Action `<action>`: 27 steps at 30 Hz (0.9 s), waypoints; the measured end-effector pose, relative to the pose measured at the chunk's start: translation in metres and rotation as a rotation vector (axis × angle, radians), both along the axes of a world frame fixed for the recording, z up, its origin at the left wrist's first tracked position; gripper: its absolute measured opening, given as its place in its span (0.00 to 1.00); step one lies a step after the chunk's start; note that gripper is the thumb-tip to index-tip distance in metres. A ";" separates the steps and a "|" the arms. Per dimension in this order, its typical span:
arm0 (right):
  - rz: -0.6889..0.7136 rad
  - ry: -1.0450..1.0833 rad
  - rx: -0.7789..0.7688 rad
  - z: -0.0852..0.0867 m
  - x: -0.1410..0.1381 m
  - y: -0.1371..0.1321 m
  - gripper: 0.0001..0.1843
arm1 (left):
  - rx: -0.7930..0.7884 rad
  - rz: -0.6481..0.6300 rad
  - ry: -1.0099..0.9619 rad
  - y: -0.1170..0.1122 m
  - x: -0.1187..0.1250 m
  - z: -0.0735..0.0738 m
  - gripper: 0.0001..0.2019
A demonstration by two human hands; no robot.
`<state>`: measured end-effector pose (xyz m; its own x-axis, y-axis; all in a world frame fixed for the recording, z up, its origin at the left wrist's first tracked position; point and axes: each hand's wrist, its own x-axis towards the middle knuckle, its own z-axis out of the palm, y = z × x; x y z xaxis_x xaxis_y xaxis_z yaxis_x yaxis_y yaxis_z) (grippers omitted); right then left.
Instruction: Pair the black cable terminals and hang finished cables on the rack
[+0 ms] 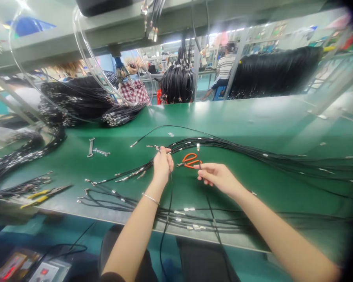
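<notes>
Pinching cables, both hands inside front edge of table; far middle open.

The green surface is lit from above, and pale glare is spread towards its far edge. Overhead, a grey metal beam is set across. Teal floor is seen both below the near edge and past the far edge, where a blue stool and blurred shelving are lit by strip lights.
</notes>
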<state>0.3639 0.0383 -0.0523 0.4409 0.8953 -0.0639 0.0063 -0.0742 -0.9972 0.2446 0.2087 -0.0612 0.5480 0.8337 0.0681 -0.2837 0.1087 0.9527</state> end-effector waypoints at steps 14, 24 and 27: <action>0.044 0.162 -0.014 0.001 -0.009 -0.005 0.25 | 0.267 0.034 -0.131 0.003 -0.016 0.015 0.21; 0.120 0.196 -0.028 -0.003 -0.017 -0.004 0.26 | -0.024 0.355 -0.312 0.009 -0.014 0.021 0.17; 0.132 0.198 -0.027 -0.006 -0.017 -0.004 0.25 | -0.113 0.582 -0.336 0.020 -0.016 0.020 0.14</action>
<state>0.3469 0.0345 -0.0588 0.2970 0.9410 -0.1621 -0.1778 -0.1122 -0.9776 0.2283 0.2287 -0.0417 -0.0276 0.9983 0.0511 -0.6051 -0.0574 0.7941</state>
